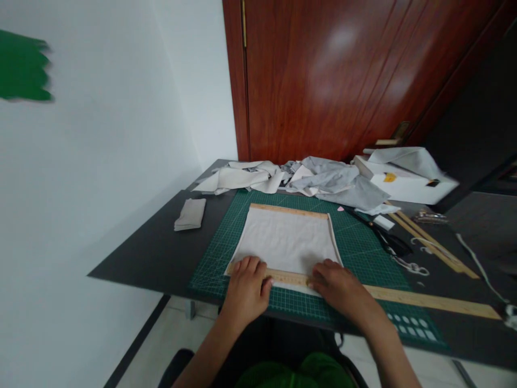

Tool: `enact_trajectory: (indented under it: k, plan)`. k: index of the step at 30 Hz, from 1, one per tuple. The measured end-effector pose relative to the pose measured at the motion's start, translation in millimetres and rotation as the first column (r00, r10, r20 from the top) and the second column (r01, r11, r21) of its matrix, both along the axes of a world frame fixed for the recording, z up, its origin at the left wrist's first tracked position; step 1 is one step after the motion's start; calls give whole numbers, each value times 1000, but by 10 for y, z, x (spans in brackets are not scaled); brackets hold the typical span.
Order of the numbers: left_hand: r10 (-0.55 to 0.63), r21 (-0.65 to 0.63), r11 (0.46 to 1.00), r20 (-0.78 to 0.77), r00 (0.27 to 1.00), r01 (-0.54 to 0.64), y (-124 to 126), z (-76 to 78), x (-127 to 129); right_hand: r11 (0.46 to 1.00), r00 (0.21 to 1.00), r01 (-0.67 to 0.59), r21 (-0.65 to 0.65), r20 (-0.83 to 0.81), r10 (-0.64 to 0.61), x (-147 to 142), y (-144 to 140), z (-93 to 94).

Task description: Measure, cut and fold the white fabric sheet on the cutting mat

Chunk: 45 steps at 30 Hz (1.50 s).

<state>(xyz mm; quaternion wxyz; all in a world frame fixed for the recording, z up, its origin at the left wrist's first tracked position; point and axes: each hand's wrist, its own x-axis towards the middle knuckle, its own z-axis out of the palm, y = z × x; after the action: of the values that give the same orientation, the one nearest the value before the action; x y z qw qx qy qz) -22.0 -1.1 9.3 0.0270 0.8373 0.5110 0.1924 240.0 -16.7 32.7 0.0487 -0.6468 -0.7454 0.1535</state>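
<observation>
A pale cloth rectangle [288, 240] lies flat on the green cutting mat [218, 248]. Along its near edge runs a long wooden ruler [288, 278], which extends far to the right. My left hand [248, 285] presses on the ruler's left end with fingers curled over it and the thumb lower, by the cloth edge. My right hand [339, 285] grips the ruler and the cloth's near edge at the right corner; its fingertips are partly hidden. A second wooden strip [288, 210] lies along the far edge of the cloth.
Folded cloth pieces [190, 214] lie on the dark table [157, 250] at left. Crumpled fabric [331, 178] and a white box [407, 183] stand at the back. Black-handled scissors [388, 240], wooden strips [434, 242] and white cord [480, 267] lie at right.
</observation>
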Motion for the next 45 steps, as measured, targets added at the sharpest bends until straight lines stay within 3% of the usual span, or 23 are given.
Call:
enact_trajectory:
  k: [26,35,40,45]
  plan:
    - [-11,18,1000,3,1000,11,-2,-18,-6,998,997,-60,-14,52,60,-142,-59,-28]
    - [10,-30,1000,0,1000,-10,-11,33,-6,998,997,-60,-24,51,61,-155,-41,-3]
    - [-20,42,999,22,1000,19,8,-60,-30,998,998,-58,0,38,58,-152,-42,-29]
    - [47,89,995,-12,999,-46,66,-169,-40,999,999,-44,27,-19,45,-104,-41,-85]
